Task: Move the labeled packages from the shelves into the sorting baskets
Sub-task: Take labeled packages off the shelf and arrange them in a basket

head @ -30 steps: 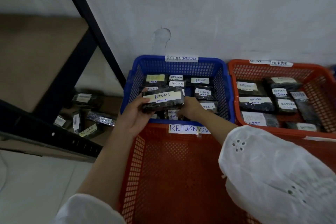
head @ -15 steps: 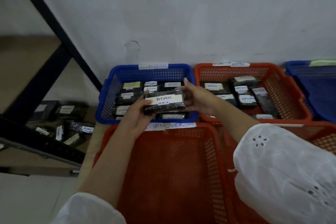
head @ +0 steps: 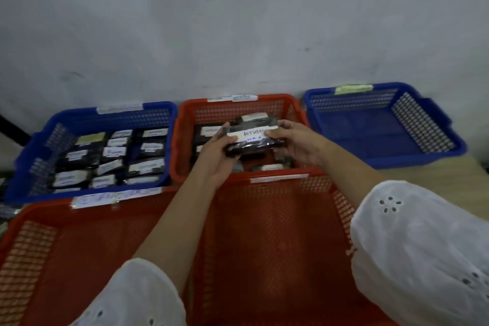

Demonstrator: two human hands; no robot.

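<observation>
RETURN package (head: 251, 144) in left grip (head: 214, 156), right grip (head: 299, 144), above red basket (head: 277, 101).

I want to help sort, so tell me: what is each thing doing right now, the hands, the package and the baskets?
Package, held in both hands, label up.
Left hand, grips its left end.
Right hand, grips its right end.
Left blue basket, packed with labelled packages.
Far red basket, holds a few more.
Right blue basket, upright, tag on back rim.
</observation>
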